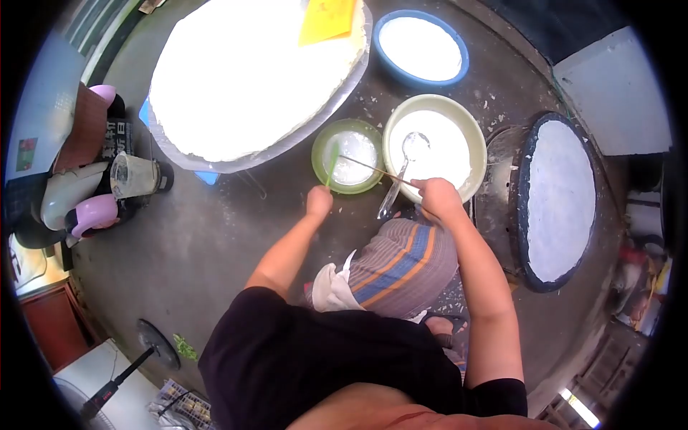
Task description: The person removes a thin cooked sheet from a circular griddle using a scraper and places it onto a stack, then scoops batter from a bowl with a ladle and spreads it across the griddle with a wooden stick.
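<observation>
At the left, a big round tray (247,163) is covered with white stuff. Next, a green tool (334,159) is held in the left hand (319,201), its fingers curled tight. The tip is held over the green bowl (318,159), maybe so drips are caught. The bowl is set near both hands, likely for easy reach. A thin stick (369,167) is pinched by the right hand (438,197), its fingers close together, and pointed at the green tool. A ladle (393,193) is leaned in the cream tub (481,150), perhaps to be handy. Far right, a black pan (524,208) is seen.
</observation>
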{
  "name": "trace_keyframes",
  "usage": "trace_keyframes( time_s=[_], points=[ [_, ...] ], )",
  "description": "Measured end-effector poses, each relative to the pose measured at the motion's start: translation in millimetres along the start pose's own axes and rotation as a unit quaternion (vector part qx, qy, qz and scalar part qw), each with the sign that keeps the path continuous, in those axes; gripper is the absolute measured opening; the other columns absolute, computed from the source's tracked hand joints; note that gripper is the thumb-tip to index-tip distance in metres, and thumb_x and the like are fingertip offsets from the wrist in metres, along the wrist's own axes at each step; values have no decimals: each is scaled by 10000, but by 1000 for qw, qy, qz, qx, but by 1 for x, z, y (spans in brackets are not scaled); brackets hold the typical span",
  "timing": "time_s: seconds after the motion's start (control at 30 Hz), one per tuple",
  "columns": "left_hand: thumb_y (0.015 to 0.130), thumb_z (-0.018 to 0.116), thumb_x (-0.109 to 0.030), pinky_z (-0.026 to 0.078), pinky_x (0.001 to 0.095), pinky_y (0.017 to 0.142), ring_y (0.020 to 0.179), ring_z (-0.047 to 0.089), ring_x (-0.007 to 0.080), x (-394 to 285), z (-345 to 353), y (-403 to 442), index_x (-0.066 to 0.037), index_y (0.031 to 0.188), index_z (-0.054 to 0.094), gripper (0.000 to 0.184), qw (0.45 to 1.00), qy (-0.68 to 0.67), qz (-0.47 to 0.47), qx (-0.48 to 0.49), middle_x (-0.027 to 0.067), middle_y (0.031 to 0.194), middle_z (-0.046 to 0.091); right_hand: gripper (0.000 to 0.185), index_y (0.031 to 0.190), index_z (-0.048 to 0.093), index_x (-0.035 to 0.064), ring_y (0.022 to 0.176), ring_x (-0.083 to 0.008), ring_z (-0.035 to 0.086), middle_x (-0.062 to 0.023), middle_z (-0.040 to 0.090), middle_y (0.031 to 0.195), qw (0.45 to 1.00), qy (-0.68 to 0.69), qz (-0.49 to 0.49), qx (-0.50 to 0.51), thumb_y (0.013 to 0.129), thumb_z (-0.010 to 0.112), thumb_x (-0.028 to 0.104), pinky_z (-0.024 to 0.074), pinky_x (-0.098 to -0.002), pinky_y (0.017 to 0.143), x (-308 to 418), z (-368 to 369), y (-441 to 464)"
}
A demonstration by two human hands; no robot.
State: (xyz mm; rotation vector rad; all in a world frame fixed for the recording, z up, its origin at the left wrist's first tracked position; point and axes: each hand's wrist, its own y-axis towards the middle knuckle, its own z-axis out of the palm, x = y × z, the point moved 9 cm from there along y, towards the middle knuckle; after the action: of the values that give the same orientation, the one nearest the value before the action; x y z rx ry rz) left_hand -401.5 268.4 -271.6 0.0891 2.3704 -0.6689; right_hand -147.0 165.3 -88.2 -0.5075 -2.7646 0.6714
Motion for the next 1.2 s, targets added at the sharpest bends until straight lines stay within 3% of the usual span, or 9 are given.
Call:
trace_keyframes(
  time_s=[0.17,0.3,0.4,0.63,0.8,0.93,1.0,1.1,1.2],
  points=[
    [814,474,-156,429,452,647,766,529,424,-36,11,-71,4,783,573,191,989,-125,76,25,245,772,558,320,1048,606,54,837,-200,602,-162,630,930,932,342,65,103,734,554,83,440,-267,765,-14,46,19],
    [810,473,-145,432,449,663,778,531,421,-11,22,-33,10,770,586,196,996,-65,60,-32,245,785,561,332,1054,598,102,818,-256,599,-190,617,894,934,341,45,94,731,523,116,431,-305,764,-20,59,18],
    [811,469,-186,440,453,703,791,548,400,-4,15,1,-5,772,616,236,1000,25,2,-3,230,803,578,337,1066,591,37,770,-153,584,-133,636,907,930,355,56,82,732,562,72,439,-248,744,-37,47,-2],
    [809,491,-301,410,453,789,922,521,391,-16,19,-7,22,879,598,347,991,87,-16,98,231,958,565,324,1154,532,73,509,-63,470,-13,547,662,834,530,149,-39,830,523,68,381,-196,446,-106,45,-77],
    [736,595,-251,311,448,897,1109,359,354,-127,-23,-63,-3,1133,456,488,947,170,270,-27,178,1167,422,412,1240,436,72,499,-49,435,16,506,639,741,591,205,-245,835,510,50,364,-179,441,-161,84,-90],
    [701,627,-167,327,436,878,1069,390,361,-227,-77,-113,0,1134,449,497,882,133,444,-89,174,1164,429,560,1313,317,76,553,-69,452,-18,525,752,706,644,204,-212,802,539,20,387,-188,481,-158,121,-72],
    [696,629,-141,325,449,871,1063,390,359,-266,-107,-127,-3,1132,445,493,840,114,515,-125,168,1190,411,651,1335,266,77,647,-102,507,-50,552,825,707,660,165,-193,767,581,28,440,-220,573,-162,153,-62],
    [717,602,-120,394,423,809,982,462,345,-312,-160,-108,-14,1120,457,441,808,133,535,-206,178,1197,423,667,1313,317,78,816,-157,558,-82,588,894,848,437,245,-174,731,641,82,454,-278,741,-168,175,-78],
    [764,555,-140,467,404,697,847,555,342,-340,-203,-54,-14,1079,485,346,822,152,471,-280,201,1177,446,566,1254,410,67,762,-138,556,-62,585,852,882,373,250,-140,739,642,106,463,-263,685,-179,210,-93]
  ],
)
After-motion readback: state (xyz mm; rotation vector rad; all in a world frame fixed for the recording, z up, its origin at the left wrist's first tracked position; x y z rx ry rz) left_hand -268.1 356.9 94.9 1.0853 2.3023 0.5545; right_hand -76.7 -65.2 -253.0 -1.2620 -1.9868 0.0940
